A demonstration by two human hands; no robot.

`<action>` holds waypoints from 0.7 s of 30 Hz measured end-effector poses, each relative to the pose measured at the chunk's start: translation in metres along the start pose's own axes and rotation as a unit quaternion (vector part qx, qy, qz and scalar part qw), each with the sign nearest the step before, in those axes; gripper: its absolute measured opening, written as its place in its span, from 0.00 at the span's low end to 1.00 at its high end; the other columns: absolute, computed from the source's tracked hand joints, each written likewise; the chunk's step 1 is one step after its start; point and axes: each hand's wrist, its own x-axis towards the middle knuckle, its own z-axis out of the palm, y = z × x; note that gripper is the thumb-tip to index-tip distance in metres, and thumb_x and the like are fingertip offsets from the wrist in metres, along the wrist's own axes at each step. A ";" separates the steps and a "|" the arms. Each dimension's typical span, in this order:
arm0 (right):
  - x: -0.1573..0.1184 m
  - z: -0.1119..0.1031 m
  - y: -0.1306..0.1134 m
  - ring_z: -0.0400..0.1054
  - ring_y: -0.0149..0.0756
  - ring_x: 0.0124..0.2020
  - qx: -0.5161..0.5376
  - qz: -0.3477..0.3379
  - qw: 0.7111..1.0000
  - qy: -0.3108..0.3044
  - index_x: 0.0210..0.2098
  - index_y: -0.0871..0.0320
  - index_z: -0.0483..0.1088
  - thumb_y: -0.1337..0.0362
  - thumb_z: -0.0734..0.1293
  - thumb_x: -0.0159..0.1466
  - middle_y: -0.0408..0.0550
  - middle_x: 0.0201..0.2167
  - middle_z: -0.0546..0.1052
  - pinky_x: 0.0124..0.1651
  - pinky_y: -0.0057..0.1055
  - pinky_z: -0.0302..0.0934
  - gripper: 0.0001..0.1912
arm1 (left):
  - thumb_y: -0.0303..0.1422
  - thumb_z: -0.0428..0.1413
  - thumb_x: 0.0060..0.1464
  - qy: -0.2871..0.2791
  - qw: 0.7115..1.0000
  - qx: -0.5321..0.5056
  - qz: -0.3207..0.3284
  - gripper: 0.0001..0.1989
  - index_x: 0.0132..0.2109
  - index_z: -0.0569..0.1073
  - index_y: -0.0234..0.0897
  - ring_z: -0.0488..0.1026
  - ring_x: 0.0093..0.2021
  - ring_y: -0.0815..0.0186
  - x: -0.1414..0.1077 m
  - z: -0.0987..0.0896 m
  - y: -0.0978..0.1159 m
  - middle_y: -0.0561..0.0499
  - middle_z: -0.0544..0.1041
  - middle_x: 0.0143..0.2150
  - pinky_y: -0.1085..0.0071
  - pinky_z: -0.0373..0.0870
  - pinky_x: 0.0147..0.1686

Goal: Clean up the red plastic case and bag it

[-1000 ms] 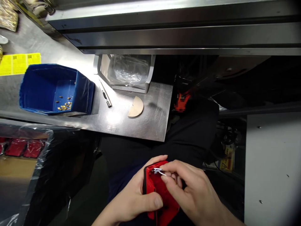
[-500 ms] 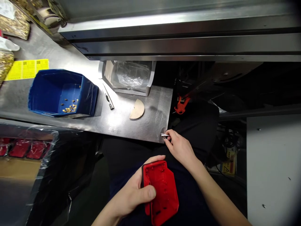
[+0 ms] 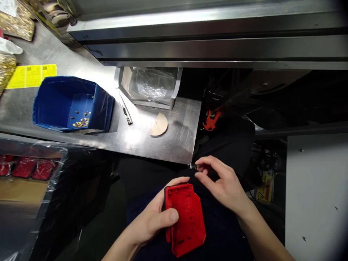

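At the far left, gold-coloured packets (image 3: 17, 25) lie on the metal table (image 3: 174, 141), with a yellow label sheet (image 3: 34, 76) just beside them. Below the table's edge, a box lined with dark plastic (image 3: 63, 181) holds red parts (image 3: 24, 167) under clear wrap. The blue bin (image 3: 104, 108) stands on the table near the label sheet, with small brass-coloured pieces (image 3: 81, 122) gathered at one end of its floor. Just to its right lies a slim cutter (image 3: 125, 110), set at a slant. Next comes a grey bin (image 3: 174, 98) containing clear plastic bags (image 3: 153, 85); the half-round disc (image 3: 159, 125) lies flat below it.

The left hand (image 3: 157, 217) grasps the red housing (image 3: 187, 221) in front of the person's dark clothing, off the table, its thumb over the near side wall and its fingers behind. The housing is tilted, its hollow inside facing the camera. To its upper right, apart from it, the right hand (image 3: 223, 181) has a small shiny metal tool (image 3: 193, 166) in its fingers, close to the table's corner. Farther up is an orange tool (image 3: 211, 120). At the far right is a pale panel (image 3: 317, 188) with small screws (image 3: 305, 239).
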 end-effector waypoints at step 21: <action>0.001 0.006 -0.032 0.74 0.36 0.45 -0.123 -0.202 0.954 -0.183 0.54 0.58 0.71 0.67 0.59 0.77 0.47 0.49 0.80 0.47 0.36 0.68 0.11 | 0.51 0.66 0.56 -0.019 0.998 0.038 0.040 0.40 0.69 0.63 0.41 0.69 0.60 0.47 0.006 0.005 0.005 0.41 0.71 0.62 0.54 0.64 0.59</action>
